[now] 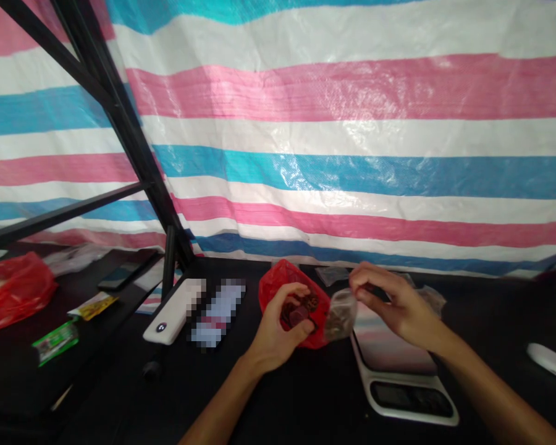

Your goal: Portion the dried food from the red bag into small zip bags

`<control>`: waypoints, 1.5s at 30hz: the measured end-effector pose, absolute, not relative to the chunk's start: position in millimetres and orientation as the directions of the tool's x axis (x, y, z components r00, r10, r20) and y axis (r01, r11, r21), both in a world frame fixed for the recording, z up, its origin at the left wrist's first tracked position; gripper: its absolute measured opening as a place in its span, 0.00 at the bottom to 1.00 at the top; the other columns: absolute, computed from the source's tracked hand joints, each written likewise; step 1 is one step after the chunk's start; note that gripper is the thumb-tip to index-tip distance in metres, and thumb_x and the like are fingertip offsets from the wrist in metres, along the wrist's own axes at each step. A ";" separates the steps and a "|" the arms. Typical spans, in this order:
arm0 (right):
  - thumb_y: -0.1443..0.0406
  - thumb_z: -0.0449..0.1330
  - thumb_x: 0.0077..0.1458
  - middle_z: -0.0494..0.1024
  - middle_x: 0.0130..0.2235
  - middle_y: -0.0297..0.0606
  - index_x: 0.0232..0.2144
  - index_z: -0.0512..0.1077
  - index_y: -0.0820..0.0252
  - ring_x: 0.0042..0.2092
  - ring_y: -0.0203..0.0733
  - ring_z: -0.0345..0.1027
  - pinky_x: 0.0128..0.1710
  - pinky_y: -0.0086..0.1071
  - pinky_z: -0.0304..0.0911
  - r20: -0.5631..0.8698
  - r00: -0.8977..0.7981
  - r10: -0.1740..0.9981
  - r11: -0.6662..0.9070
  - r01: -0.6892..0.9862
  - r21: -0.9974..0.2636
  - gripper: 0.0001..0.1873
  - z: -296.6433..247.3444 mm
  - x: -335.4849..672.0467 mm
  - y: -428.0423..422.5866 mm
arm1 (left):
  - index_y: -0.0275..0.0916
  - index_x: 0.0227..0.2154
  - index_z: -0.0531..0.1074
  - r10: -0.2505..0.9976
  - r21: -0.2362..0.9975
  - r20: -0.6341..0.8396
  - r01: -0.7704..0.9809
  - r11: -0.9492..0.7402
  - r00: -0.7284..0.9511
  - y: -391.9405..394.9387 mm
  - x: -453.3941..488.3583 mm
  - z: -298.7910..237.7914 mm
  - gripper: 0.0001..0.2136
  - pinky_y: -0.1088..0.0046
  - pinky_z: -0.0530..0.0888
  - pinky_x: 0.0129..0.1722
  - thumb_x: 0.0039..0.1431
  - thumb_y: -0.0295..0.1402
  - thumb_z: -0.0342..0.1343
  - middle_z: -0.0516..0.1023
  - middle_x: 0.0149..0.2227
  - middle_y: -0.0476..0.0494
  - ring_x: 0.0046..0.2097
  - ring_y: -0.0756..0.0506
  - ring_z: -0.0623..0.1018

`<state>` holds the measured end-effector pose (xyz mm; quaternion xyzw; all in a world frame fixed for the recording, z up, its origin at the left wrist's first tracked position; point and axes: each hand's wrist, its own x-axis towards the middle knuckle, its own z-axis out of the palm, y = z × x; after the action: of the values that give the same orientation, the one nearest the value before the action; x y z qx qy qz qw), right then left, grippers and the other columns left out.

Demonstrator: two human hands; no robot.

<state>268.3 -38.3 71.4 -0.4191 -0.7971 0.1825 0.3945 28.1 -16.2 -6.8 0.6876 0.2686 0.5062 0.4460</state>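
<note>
**Bag [273, 278] and pouch [341, 309], at the desk [315, 408]**

Sheet [306, 93]: striped, full width; bounds the back.

Post [125, 133]: black, slanting; hard limit leftward.

Case [167, 324]: white, flat, near the post's foot.

Flat item [220, 312]: pixelated, kind cannot be told; just beside the case, with lateral room between it and the bag.

Left hand [275, 330]: fingers and thumb curved apart about dark contents at the bag's mouth; whether they grip cannot be told. Room for the wrist towards the near side.

Bag: red plastic; probably light, soft, slack, with contents apt to shift. Best held by the rim.

Pouch: clear, brown within; between bag and scale [373, 395]. Probably light, limp, slippery; contents possibly fragile. Best pinched at the top edge.

Right hand [403, 303]: thumb and finger closed on the pouch's top corner, above the scale.

Scale: rigid; its raised left edge could catch the pouch.

White object [552, 363]: far right, well apart; sideways room before it.
</note>
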 end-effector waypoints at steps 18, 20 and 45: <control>0.68 0.62 0.60 0.80 0.45 0.44 0.45 0.77 0.58 0.50 0.50 0.70 0.55 0.44 0.58 0.104 -0.617 0.780 0.624 0.756 -0.198 0.10 16.2 198.3 -3.0 | 0.44 0.27 0.68 0.981 0.782 0.140 0.623 -0.027 -0.132 9.0 10.2 -23.9 0.04 0.71 0.62 0.28 0.54 0.30 0.56 0.76 0.25 0.47 0.28 0.41 0.76; 0.67 0.63 0.59 0.80 0.45 0.47 0.43 0.77 0.61 0.51 0.53 0.70 0.55 0.46 0.58 0.114 -0.594 0.796 0.605 0.773 -0.193 0.09 14.4 191.5 -1.9 | 0.44 0.27 0.68 0.987 0.843 0.129 0.535 -0.059 -0.096 10.4 12.7 -27.2 0.04 0.72 0.63 0.29 0.54 0.29 0.56 0.75 0.25 0.49 0.28 0.43 0.76; 0.74 0.53 0.64 0.78 0.50 0.45 0.53 0.73 0.58 0.54 0.48 0.69 0.55 0.43 0.65 0.533 -0.700 0.476 0.808 0.587 0.049 0.18 53.4 202.2 -15.0 | 0.42 0.29 0.72 0.969 0.790 0.233 0.565 -0.238 0.083 -6.6 31.9 -12.5 0.07 0.74 0.64 0.31 0.59 0.38 0.59 0.77 0.27 0.54 0.29 0.49 0.74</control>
<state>202.2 -15.0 53.4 -0.2904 -0.9155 -0.1082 0.2565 31.9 -6.6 -12.5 0.6870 0.5582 0.3836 0.2633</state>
